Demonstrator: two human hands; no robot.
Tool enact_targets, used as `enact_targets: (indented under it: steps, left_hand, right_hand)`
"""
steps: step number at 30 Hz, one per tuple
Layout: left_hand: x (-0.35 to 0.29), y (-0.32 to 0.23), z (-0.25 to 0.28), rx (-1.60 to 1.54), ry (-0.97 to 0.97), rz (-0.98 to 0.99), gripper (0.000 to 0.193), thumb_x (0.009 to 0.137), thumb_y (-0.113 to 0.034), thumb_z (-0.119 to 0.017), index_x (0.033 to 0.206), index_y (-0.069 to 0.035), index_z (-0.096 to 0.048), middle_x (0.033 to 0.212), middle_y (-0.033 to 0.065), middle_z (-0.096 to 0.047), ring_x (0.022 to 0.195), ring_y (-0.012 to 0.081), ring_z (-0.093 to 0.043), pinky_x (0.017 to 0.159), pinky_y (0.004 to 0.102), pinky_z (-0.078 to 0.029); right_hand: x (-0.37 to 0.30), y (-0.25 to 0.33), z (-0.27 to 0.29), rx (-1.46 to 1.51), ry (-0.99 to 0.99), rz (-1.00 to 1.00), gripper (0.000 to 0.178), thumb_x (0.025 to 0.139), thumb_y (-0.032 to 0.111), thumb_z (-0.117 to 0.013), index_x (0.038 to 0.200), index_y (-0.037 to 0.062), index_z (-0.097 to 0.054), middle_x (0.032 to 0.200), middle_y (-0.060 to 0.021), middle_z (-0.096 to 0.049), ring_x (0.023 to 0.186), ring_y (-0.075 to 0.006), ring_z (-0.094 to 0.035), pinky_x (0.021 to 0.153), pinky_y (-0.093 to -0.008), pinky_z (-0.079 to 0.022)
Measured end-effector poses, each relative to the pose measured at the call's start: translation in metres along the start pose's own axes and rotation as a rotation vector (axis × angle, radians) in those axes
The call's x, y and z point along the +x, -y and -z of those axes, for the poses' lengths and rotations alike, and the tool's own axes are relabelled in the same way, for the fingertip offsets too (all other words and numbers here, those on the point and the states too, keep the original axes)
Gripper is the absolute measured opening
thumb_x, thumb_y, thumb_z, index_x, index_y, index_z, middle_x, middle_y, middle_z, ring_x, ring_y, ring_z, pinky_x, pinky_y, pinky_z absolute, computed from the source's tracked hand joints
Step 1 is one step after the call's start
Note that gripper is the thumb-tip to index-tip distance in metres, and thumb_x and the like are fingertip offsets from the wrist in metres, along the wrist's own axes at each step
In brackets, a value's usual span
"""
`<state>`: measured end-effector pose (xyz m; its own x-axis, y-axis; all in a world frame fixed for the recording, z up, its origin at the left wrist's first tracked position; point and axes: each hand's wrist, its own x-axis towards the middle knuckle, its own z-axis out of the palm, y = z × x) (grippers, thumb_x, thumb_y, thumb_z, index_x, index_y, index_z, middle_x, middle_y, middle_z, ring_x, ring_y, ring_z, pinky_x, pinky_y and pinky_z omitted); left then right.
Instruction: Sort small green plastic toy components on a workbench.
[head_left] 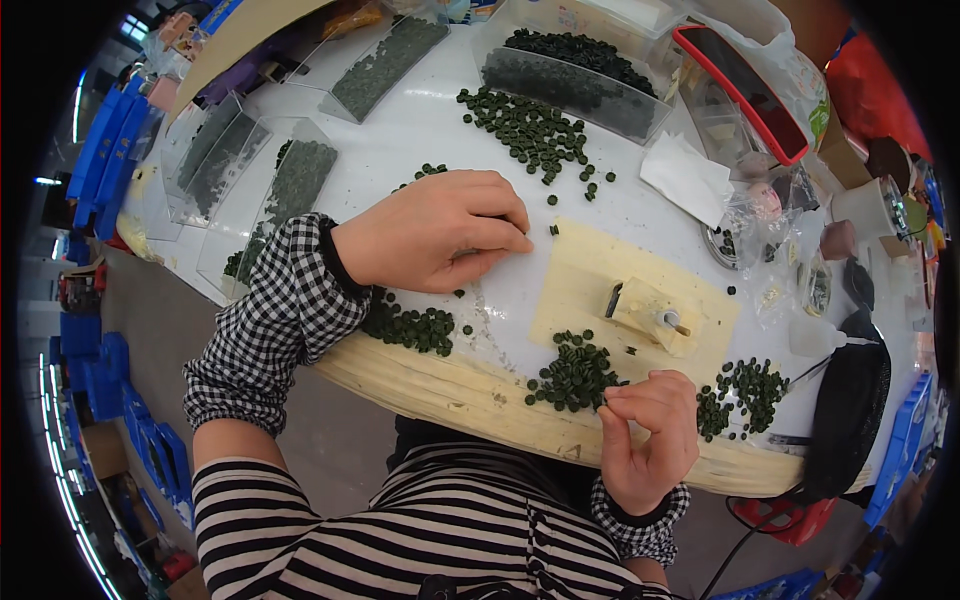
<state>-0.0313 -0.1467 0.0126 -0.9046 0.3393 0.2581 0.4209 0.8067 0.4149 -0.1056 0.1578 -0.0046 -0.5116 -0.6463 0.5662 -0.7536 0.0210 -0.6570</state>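
Pinches with right hand (652, 440), cannot tell on what, at heaped round dark-green discs (573, 375) by the wooden edge (480, 402). Curls left hand (440, 235) loosely, well apart, cannot tell if gripping, over smooth white tabletop (400, 140) before clear plastic bin (565, 88)

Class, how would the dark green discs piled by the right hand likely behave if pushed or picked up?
The discs are probably light, being tiny beside the right hand. They would likely scatter when pushed, since they lie loosely heaped. Their round outlines suggest one on edge might roll.
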Motion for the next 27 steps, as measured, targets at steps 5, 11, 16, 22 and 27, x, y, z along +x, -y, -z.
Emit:
enact_targets:
  steps: [5, 11, 16, 22, 27]
  left_hand:
    - [0.002, 0.000, 0.004, -0.018, -0.066, 0.101, 0.023, 0.084, 0.003, -0.062, 0.106, -0.002, -0.062, 0.120, 0.0140, -0.064, 0.109, 0.0335, -0.059, 0.090, 0.0407, -0.051]
    - [0.015, 0.000, -0.002, 0.113, -0.090, 0.143, 0.030, 0.089, 0.001, -0.054, 0.119, -0.001, -0.054, 0.127, 0.0134, -0.061, 0.125, 0.0329, -0.050, 0.106, 0.0428, -0.040]
    - [0.013, 0.002, -0.001, 0.014, -0.058, 0.195, 0.033, 0.090, 0.002, -0.048, 0.122, -0.003, -0.053, 0.129, 0.0128, -0.059, 0.126, 0.0301, -0.048, 0.110, 0.0423, -0.033]
    - [0.010, 0.002, 0.005, -0.205, -0.074, 0.276, 0.034, 0.089, 0.007, -0.044, 0.119, -0.005, -0.054, 0.137, 0.0114, -0.058, 0.128, 0.0279, -0.046, 0.110, 0.0398, -0.032]
    - [0.013, 0.005, 0.001, -0.015, -0.111, 0.243, 0.036, 0.090, 0.006, -0.043, 0.122, -0.007, -0.053, 0.141, 0.0104, -0.057, 0.135, 0.0293, -0.038, 0.112, 0.0417, -0.027]
  right_hand:
    - [0.000, 0.000, 0.000, 0.001, 0.001, 0.005, 0.019, 0.078, 0.004, -0.080, 0.089, 0.0081, -0.065, 0.084, -0.0054, -0.071, 0.077, -0.0243, -0.063, 0.081, -0.0426, -0.051]
    - [0.000, 0.001, 0.000, 0.004, 0.000, 0.002, 0.019, 0.078, 0.003, -0.080, 0.089, 0.0078, -0.065, 0.084, -0.0058, -0.071, 0.077, -0.0243, -0.063, 0.082, -0.0425, -0.051]
    - [0.000, 0.000, 0.000, 0.012, -0.001, 0.001, 0.020, 0.078, 0.003, -0.080, 0.089, 0.0079, -0.065, 0.084, -0.0055, -0.071, 0.077, -0.0242, -0.063, 0.082, -0.0424, -0.051]
    - [0.000, 0.000, 0.000, 0.012, -0.001, 0.002, 0.020, 0.078, 0.003, -0.080, 0.090, 0.0081, -0.065, 0.084, -0.0054, -0.071, 0.077, -0.0242, -0.063, 0.082, -0.0423, -0.051]
    - [0.000, 0.001, 0.000, 0.008, 0.003, -0.001, 0.020, 0.078, 0.003, -0.080, 0.089, 0.0079, -0.064, 0.083, -0.0055, -0.071, 0.077, -0.0243, -0.064, 0.082, -0.0421, -0.050]
